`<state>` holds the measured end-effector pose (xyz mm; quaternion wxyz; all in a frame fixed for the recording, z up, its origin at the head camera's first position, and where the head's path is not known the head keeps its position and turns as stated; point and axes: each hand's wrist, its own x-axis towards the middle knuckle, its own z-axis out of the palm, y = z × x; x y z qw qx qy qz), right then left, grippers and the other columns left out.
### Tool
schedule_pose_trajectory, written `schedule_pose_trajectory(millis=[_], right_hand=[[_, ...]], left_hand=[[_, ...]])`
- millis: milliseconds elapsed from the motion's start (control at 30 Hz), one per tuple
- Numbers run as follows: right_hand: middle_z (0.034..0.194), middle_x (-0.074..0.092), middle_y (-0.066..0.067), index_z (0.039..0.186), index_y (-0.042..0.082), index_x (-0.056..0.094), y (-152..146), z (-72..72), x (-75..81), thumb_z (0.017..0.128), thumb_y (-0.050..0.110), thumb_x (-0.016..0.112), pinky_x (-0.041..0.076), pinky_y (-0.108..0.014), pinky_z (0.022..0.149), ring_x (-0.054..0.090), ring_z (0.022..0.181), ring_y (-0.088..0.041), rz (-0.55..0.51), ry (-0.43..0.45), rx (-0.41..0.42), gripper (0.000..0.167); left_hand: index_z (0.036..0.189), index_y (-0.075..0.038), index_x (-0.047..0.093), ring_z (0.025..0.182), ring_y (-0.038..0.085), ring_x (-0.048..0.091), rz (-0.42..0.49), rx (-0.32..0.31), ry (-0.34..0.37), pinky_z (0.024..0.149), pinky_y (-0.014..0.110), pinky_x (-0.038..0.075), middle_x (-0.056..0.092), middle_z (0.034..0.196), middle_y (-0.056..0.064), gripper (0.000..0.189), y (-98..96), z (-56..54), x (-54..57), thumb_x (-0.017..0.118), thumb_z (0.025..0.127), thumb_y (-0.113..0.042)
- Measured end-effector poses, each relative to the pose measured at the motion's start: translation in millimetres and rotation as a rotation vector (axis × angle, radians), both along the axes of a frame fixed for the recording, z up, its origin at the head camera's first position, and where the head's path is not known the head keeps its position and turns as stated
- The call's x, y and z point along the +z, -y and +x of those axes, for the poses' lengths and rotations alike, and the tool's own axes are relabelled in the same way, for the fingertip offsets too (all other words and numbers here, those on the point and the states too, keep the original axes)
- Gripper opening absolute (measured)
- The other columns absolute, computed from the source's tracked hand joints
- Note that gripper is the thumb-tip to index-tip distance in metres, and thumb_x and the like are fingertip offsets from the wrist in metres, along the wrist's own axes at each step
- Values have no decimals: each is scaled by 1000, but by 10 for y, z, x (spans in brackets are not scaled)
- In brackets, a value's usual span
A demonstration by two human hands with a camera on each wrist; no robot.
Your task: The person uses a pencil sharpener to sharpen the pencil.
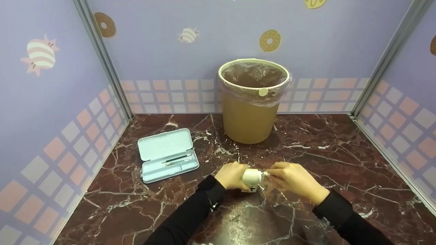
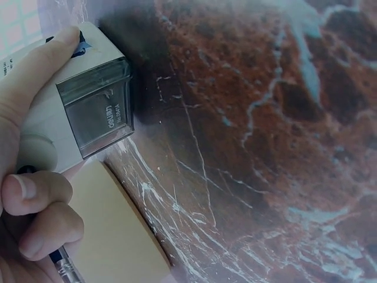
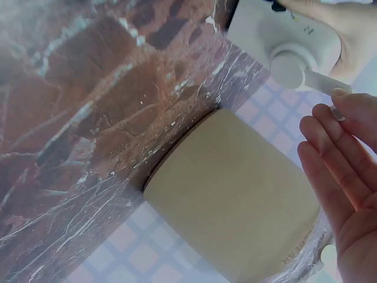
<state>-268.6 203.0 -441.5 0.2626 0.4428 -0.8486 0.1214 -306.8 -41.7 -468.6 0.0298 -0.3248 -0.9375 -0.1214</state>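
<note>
Grip: left hand (image 1: pixel 232 176) grasps sharpener (image 1: pixel 251 179) and pencil (image 2: pixel 66 268); right hand (image 1: pixel 294 178) pinches crank (image 3: pixel 320 82);
Sharpener: upright, crank side rightward;
Drawer (image 2: pixel 97 118): reads "deli…"

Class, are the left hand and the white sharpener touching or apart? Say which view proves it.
Touching. The left wrist view shows the left hand with its thumb on the white sharpener.

head view high, forward and down; wrist views close, aslant; sharpener (image 1: pixel 251 177) and bin (image 1: pixel 250 119) in all three
</note>
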Motion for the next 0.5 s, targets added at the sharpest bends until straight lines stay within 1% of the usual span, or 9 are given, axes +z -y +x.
schedule_pose_trajectory(millis=[133, 267, 367, 500], right_hand=[[88, 74, -2, 101, 8, 80, 12, -84, 19, 79, 7, 84, 60, -30, 65, 71, 72, -14, 17, 12, -44, 22], [89, 75, -4, 103, 8, 80, 28, -173, 12, 79, 6, 83, 60, -32, 67, 71, 73, -16, 15, 12, -76, 24], [90, 75, -4, 103, 7, 80, 40, -244, -4, 82, 7, 82, 60, -34, 68, 72, 75, -17, 8, 27, -97, 21], [89, 75, -4, 101, 8, 80, 62, -330, -43, 84, 9, 81, 60, -35, 68, 72, 76, -18, -4, 50, -111, 17]], left_hand=[[99, -11, 70, 76, 17, 68, 15, 2, 17, 67, 31, 57, 76, 91, 2, 50, 8, -2, 2, 94, 65, -38], [99, -10, 70, 78, 18, 70, 7, 2, 1, 68, 32, 58, 76, 91, 3, 50, 7, 0, 1, 95, 64, -38], [98, -11, 70, 79, 20, 71, -4, 5, -15, 68, 33, 59, 77, 91, 2, 50, 1, 3, -3, 94, 64, -39], [98, -11, 70, 79, 20, 71, -4, 12, -13, 68, 34, 58, 77, 90, 2, 50, 2, 3, -1, 94, 64, -39]])
